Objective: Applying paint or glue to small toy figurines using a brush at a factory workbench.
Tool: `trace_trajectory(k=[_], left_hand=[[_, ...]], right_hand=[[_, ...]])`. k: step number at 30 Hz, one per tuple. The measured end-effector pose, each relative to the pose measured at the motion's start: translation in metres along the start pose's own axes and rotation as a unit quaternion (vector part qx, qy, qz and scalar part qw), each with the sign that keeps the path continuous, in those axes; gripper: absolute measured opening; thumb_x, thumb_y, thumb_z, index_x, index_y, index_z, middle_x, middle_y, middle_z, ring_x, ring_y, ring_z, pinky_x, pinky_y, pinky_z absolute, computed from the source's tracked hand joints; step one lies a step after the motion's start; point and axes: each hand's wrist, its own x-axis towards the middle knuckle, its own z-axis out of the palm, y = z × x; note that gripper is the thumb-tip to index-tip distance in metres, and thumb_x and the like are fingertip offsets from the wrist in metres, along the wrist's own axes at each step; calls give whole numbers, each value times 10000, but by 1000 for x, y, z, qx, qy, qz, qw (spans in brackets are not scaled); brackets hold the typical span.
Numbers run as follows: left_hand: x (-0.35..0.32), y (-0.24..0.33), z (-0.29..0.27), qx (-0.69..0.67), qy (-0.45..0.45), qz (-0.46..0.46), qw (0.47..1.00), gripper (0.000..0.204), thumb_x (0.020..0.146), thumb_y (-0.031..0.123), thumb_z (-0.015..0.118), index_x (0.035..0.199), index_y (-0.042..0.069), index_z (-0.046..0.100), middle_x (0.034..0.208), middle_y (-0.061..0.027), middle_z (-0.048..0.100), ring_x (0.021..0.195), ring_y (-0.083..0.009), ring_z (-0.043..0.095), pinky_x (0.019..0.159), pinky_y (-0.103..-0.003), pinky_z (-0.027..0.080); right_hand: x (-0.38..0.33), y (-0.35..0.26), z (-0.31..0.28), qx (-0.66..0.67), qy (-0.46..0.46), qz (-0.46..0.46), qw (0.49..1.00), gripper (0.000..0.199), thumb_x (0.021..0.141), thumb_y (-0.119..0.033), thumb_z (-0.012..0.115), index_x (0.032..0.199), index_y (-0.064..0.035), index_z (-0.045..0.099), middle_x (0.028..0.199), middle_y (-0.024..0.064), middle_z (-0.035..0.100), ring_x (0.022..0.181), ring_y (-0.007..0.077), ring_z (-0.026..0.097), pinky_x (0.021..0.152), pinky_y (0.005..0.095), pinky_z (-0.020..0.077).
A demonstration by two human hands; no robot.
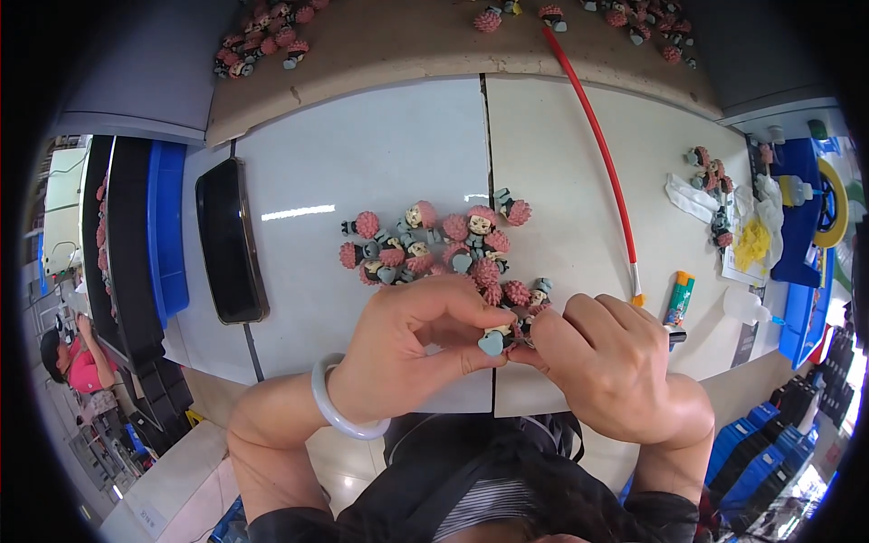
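Observation:
Near the front of the table, my left hand (pixel 407 339) pinches a small figurine (pixel 491 342) between thumb and fingertips. Its pale blue-grey part faces up, and fingers cover much of the rest. My right hand (pixel 611 357) is closed beside it, around a slim tool whose dark end (pixel 676 336) sticks out past the hand. A thin tip shows between the hands at the figurine; its exact kind I cannot make out. Just beyond my hands lies a cluster of similar figurines (pixel 480 220) with bumpy pink hair and blue-grey bodies.
A black phone (pixel 231 242) lies at left, near a blue tray (pixel 168 231). At right are a long red-handled brush (pixel 599 136), a green-and-orange tube (pixel 679 299), a white squeeze bottle (pixel 744 306) and crumpled tissue (pixel 690 197). More figurines (pixel 272 36) sit on the back shelf.

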Motion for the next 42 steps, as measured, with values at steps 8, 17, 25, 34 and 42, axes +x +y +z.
trace_trajectory(k=[8, 17, 25, 34, 42], left_hand=[[2, 0, 0, 6, -7, 0, 1000, 303, 666, -184, 628, 921, -29, 572, 917, -105, 563, 932, -192, 582, 809, -308, 506], [4, 0, 1, -162, -46, -22, 985, 325, 808, 26, 591, 1092, 7, 433, 1111, -172, 495, 1053, -240, 528, 896, -381, 467], [8, 6, -3, -137, -64, -48, 987, 248, 862, 114, 545, 1062, 28, 426, 1176, -183, 454, 1094, -237, 490, 906, -390, 451], [6, -3, -2, -172, -105, 12, 979, 286, 820, -74, 500, 1086, 6, 431, 1174, -138, 454, 1128, -231, 473, 965, -362, 385], [5, 4, -3, -124, -89, -39, 987, 317, 802, 27, 600, 1074, 10, 440, 1217, -144, 451, 1143, -244, 476, 945, -352, 406]], right_hand=[[-2, 0, -2, -28, -20, 3, 999, 251, 644, -186, 691, 661, -73, 467, 572, 31, 393, 475, 177, 448, 417, 306, 348], [3, 7, -5, 23, -19, 50, 998, 250, 612, -127, 715, 651, -55, 479, 557, 56, 412, 501, 224, 474, 440, 332, 368], [4, 6, -1, 57, 16, 60, 996, 239, 635, -147, 719, 692, -48, 508, 560, 62, 430, 498, 240, 477, 444, 346, 370], [2, 6, -2, 7, 16, 13, 1000, 281, 614, -203, 736, 669, -76, 491, 571, 35, 401, 479, 194, 459, 425, 311, 362], [-2, 7, 3, -48, 6, -8, 999, 268, 605, -202, 718, 672, -95, 482, 584, 19, 399, 477, 160, 453, 417, 284, 355]])
